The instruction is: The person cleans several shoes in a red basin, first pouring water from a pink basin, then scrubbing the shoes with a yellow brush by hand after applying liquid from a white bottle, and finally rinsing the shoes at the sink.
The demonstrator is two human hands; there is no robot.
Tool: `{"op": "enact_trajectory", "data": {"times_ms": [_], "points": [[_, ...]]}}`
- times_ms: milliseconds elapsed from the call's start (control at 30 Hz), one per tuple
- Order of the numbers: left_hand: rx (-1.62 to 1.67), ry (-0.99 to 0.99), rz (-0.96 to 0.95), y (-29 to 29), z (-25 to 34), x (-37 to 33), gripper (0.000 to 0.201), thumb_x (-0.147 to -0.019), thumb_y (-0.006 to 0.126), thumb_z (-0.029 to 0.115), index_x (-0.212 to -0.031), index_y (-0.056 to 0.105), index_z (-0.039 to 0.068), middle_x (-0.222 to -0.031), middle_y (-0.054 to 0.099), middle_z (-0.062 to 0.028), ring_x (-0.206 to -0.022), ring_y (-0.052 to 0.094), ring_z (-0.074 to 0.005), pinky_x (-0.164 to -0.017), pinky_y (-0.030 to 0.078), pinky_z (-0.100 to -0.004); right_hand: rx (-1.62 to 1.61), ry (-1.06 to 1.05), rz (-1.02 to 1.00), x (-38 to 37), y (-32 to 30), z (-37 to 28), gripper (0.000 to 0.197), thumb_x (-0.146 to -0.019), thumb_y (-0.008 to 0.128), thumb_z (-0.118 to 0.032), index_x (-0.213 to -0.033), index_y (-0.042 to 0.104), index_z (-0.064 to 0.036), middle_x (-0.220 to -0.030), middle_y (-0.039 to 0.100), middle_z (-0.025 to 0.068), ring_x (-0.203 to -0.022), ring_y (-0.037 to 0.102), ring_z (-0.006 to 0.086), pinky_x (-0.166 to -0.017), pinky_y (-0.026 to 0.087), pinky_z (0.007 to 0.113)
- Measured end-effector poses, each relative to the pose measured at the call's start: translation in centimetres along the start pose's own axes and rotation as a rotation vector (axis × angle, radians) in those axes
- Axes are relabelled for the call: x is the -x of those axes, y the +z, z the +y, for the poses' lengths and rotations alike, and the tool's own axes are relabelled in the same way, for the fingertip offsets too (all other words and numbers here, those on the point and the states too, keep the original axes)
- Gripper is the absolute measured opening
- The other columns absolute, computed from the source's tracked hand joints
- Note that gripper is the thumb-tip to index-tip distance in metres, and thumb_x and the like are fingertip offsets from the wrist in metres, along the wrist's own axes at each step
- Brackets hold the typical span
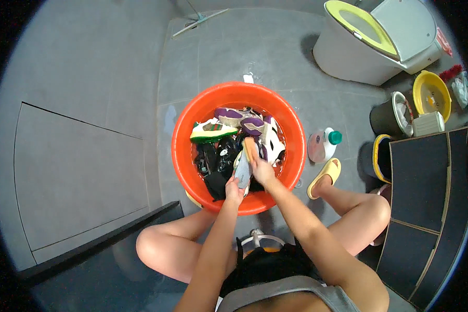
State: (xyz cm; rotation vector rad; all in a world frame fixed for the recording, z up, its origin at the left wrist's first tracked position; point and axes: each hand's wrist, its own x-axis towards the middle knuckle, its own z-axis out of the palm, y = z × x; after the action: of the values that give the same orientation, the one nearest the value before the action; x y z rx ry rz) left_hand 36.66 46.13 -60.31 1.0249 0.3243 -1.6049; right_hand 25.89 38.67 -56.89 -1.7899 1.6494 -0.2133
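Note:
In a round orange tub (180, 171), my left hand (235, 191) grips the near end of a shoe (243, 174) with a pale grey upward face and light edges. Closed round a tan scrub brush (250, 147), my right hand (263, 170) presses it against the shoe's far part; its bristles are hidden. A white shoe with a green-and-yellow sole (212, 132) lies on its side left of the hands. Beyond them are purple-and-beige shoes (233, 115), and a white-and-black shoe (271, 141) is at right. Dark, wet-looking items (217, 158) fill the left side.
Right of the tub stands a clear bottle with a green cap (334, 138), beside my foot in a yellow slipper (330, 174). A toilet (348, 54), buckets (396, 117), a yellow basin (421, 101) and a dark cabinet (418, 179) line the right. A floor squeegee (200, 23) lies far left.

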Motion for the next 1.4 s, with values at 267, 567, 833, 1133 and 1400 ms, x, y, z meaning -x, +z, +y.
{"op": "enact_trajectory", "data": {"times_ms": [267, 567, 833, 1133, 1400], "points": [[0.094, 0.047, -0.013, -1.3, -0.1, -0.1, 0.033, -0.084, 0.029, 0.001, -0.115, 0.041, 0.001, -0.11, 0.049, -0.0135, -0.099, 0.05, -0.0264, -0.086, 0.041, -0.0369, 0.139, -0.095, -0.016, 7.3, 1.8, -0.7, 0.037, -0.08, 0.044, -0.023, -0.117, 0.044, -0.0166, -0.055, 0.053, 0.0189, -0.048, 0.054, 0.0338, -0.046, 0.044, 0.045], [0.043, 0.02, 0.039, -0.2, -0.9, -0.6, 0.036, -0.084, 0.028, -0.001, -0.117, 0.039, 0.005, -0.105, 0.052, -0.0103, -0.094, 0.053, -0.0239, -0.078, 0.045, -0.0363, 0.038, 0.041, -0.067, 1.9, 1.0, 1.3, 0.04, -0.081, 0.042, -0.025, -0.121, 0.037, -0.0195, -0.071, 0.057, 0.0225, -0.062, 0.056, 0.0381, -0.056, 0.045, 0.046], [0.081, 0.039, 0.059, -1.7, -0.4, 0.1, 0.03, -0.084, 0.033, 0.006, -0.112, 0.046, 0.004, -0.102, 0.054, -0.0085, -0.081, 0.056, -0.022, -0.063, 0.048, -0.0319, 0.058, -0.138, -0.047, 9.2, 2.1, -1.3, 0.039, -0.079, 0.046, -0.021, -0.118, 0.043, -0.015, -0.056, 0.054, 0.0193, -0.047, 0.054, 0.0333, -0.046, 0.044, 0.044], [0.001, 0.009, 0.063, 0.2, -1.4, -0.6, 0.034, -0.083, 0.031, -0.001, -0.116, 0.041, 0.002, -0.109, 0.05, -0.0127, -0.099, 0.05, -0.0277, -0.082, 0.042, -0.0427, 0.08, 0.121, -0.007, -4.5, 0.2, 2.3, 0.036, -0.082, 0.04, -0.029, -0.115, 0.044, -0.0138, -0.079, 0.058, 0.0208, -0.073, 0.057, 0.0362, -0.065, 0.044, 0.046], [0.07, 0.052, 0.149, -2.5, -0.9, -1.0, 0.033, -0.082, 0.037, -0.001, -0.114, 0.043, 0.003, -0.105, 0.052, -0.0098, -0.093, 0.052, -0.0236, -0.08, 0.043, -0.0363, 0.021, -0.095, -0.089, 10.9, 2.6, -2.0, 0.04, -0.081, 0.045, -0.024, -0.12, 0.04, -0.0171, -0.054, 0.053, 0.0194, -0.046, 0.053, 0.0355, -0.047, 0.044, 0.045]]}}
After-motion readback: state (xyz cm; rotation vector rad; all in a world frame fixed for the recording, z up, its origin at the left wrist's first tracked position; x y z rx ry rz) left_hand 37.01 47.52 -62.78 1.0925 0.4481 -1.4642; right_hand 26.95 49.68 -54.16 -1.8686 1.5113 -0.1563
